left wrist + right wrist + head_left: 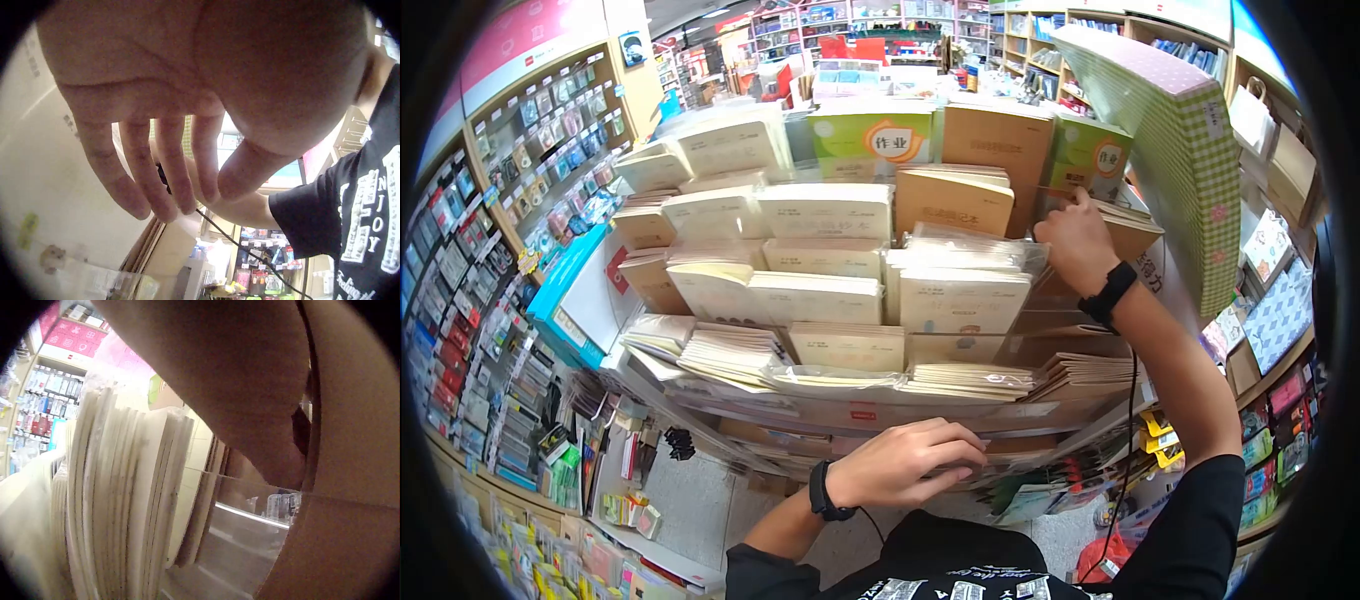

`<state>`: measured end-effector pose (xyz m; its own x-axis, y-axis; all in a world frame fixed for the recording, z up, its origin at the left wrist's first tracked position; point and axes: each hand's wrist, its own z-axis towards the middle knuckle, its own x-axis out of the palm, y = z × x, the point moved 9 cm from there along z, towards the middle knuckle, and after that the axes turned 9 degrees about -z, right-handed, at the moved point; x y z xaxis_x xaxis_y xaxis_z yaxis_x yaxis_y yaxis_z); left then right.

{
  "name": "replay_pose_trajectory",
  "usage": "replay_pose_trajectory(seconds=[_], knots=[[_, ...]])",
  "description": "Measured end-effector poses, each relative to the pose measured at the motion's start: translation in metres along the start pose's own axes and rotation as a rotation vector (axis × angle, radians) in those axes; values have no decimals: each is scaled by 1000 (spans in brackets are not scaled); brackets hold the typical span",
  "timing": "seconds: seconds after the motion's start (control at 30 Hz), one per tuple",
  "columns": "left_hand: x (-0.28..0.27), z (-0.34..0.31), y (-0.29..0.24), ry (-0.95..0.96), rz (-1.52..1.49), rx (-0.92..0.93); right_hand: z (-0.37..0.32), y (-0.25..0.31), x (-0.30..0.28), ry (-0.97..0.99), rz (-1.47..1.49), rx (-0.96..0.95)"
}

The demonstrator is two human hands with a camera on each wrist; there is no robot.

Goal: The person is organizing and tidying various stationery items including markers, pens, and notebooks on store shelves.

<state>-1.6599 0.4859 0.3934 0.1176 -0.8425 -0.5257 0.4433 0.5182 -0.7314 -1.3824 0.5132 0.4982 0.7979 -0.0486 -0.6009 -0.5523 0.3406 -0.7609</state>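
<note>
My right hand (pixel 1082 245) reaches into the back right of a tiered notebook rack. One finger points up at the lower part of a green notebook (pixel 1090 160), and the other fingers bend beside brown notebooks (pixel 998 150). In the right wrist view, that hand (pixel 231 381) comes down close to a large brown cover (pixel 356 444); its fingertips are hidden, and I cannot tell whether they grip anything. My left hand (pixel 912 462) hovers before the rack's front edge, fingers loosely bent. Nothing lies in its palm in the left wrist view, where the hand (pixel 181 106) fills the top.
Cream notebooks (pixel 815 300) stand in several rows behind clear dividers (pixel 244 519). A green checked panel (pixel 1215 200) rises at the right of the rack. A black cable (pixel 1128 440) hangs from the right wrist. Stocked shelves (pixel 480 350) line the left side.
</note>
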Motion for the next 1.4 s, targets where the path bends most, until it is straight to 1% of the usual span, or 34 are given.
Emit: replay_pose_trajectory(seconds=[0.07,0.17,0.27,0.3,0.33,0.4,0.47,0.53,0.57,0.6,0.67,0.7,0.73,0.77,0.8,0.83,0.87,0.9,0.93,0.97,1.0,1.07,1.1,1.17,1.2,1.27,1.3,1.33,1.4], knots=[[-4,-2,-3,-34,7,13,-4,-3,5,-8,4,-4],[-17,-13,-13,-100,34,-8,-1,6,8,75,-33,-45],[-32,-24,-24,-165,105,-25,-1,-1,15,38,-55,-57],[-40,-28,-30,-203,130,-22,1,-5,17,142,-61,-43],[-47,-34,-35,-258,161,3,-1,-4,19,130,-57,-55],[-64,-45,-49,-355,267,15,-10,-10,15,-34,-64,-46],[-77,-52,-53,-460,433,10,-15,-18,16,-18,-19,-37],[-87,-58,-48,-536,601,-22,-26,-26,4,-137,18,-3],[-88,-61,-44,-560,681,-62,-36,-26,-12,-267,92,3],[-88,-60,-41,-560,678,-64,-46,-25,-21,-264,92,1],[-86,-51,-39,-550,840,-69,-70,-36,-58,-431,341,75],[-84,-45,-32,-503,887,-66,-79,-35,-64,-423,341,81],[-84,-36,-31,-495,882,-62,-89,-42,-69,-441,395,158],[-82,-25,-28,-448,895,-64,-99,-49,-75,-459,449,235],[-82,-17,-26,-400,907,-65,-107,-49,-86,-451,448,242],[-81,-12,-17,-327,934,-72,-112,-48,-93,-390,451,270],[-82,-5,-14,-323,932,-69,-115,-48,-94,-328,453,298],[-79,7,-8,-275,914,-48,-125,-49,-92,-310,445,320],[-74,17,-3,-229,893,-30,-135,-45,-95,-346,470,275],[-72,21,3,-217,953,4,-144,-40,-100,-382,495,230],[-72,21,6,-201,936,21,-149,-36,-100,-361,488,249],[-77,24,27,-136,978,-89,-165,-23,-101,-303,734,222],[-82,24,31,-137,948,-111,-172,-16,-98,-292,803,204],[-84,29,31,-141,939,-35,-193,-6,-87,-233,919,190],[-93,25,30,-130,924,-47,-199,4,-85,-258,972,173],[-128,-19,18,-177,1025,-160,-192,37,-77,-248,1124,151],[-131,4,37,-156,947,-119,-216,33,-63,-241,1122,245],[-145,-8,34,-165,1011,-164,-222,42,-54,-290,1171,237],[-183,-35,40,-178,986,-180,-221,63,-57,-280,1229,327]])
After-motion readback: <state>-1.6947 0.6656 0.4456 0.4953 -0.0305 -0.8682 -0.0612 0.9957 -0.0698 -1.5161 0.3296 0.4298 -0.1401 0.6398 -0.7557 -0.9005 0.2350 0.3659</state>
